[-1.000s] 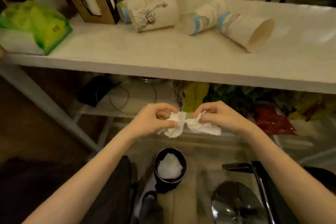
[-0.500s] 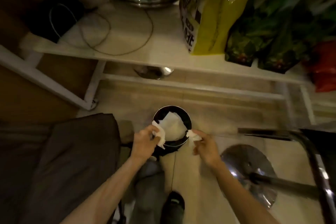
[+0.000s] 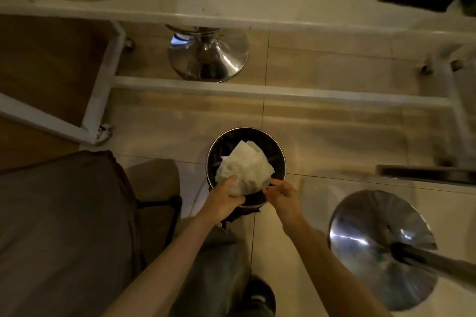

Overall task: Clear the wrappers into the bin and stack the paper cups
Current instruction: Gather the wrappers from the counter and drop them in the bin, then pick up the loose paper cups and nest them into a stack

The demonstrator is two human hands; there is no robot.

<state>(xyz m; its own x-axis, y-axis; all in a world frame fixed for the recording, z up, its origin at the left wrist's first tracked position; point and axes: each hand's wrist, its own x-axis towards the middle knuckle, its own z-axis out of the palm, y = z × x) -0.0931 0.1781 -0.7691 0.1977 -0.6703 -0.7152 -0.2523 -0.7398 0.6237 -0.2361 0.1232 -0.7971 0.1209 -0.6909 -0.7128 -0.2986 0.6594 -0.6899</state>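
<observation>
The view looks straight down at a small round bin [image 3: 246, 129] with a dark liner, standing on the tiled floor. Crumpled white wrappers [image 3: 247, 165] fill its mouth. My left hand [image 3: 223, 198] is at the bin's near rim, thumb and fingers closed around the near edge of the white wrapper pile. Beside it, over the near right rim, my right hand [image 3: 282, 194] has its fingers apart and nothing visible in them. No paper cups are in view.
A white shelf frame [image 3: 257, 90] crosses the floor beyond the bin, with a chrome stool base [image 3: 206, 54] behind it. Another chrome base [image 3: 381, 247] lies at right. A brown seat [image 3: 59, 226] is at left. My leg and shoe [image 3: 257, 296] are below.
My view dropped from the tabletop and cups to the floor. Both hands carried white wrapper pieces down to the bin. The right hand's piece is gone from it.
</observation>
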